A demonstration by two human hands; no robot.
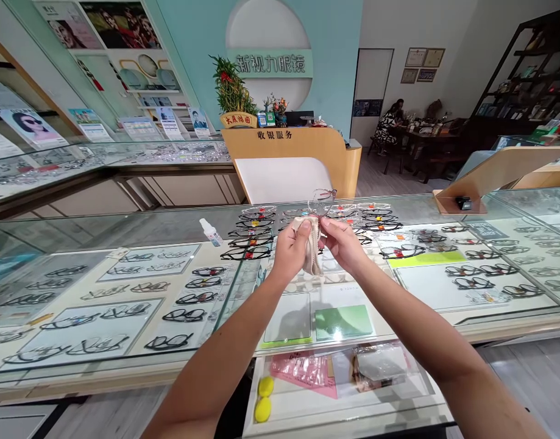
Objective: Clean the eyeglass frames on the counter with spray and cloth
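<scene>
Both my hands meet above the glass counter at the centre of the head view. My left hand (291, 249) is closed on a beige cloth (312, 253) that hangs down between my hands. My right hand (343, 242) is closed on a pair of glasses (324, 195), whose thin frame sticks up above my fingertips. The cloth touches the lower part of the glasses, and my fingers hide that part. Rows of dark-framed glasses (247, 252) lie on the counter around my hands, several with red or orange tags.
A white spray bottle (211, 232) stands left of my hands on the glass counter (170, 222). Below, an open drawer (353, 417) holds plastic packets and two yellow round cases (262, 410). A wooden stand (490, 177) is at right. One person (389, 125) sits far back.
</scene>
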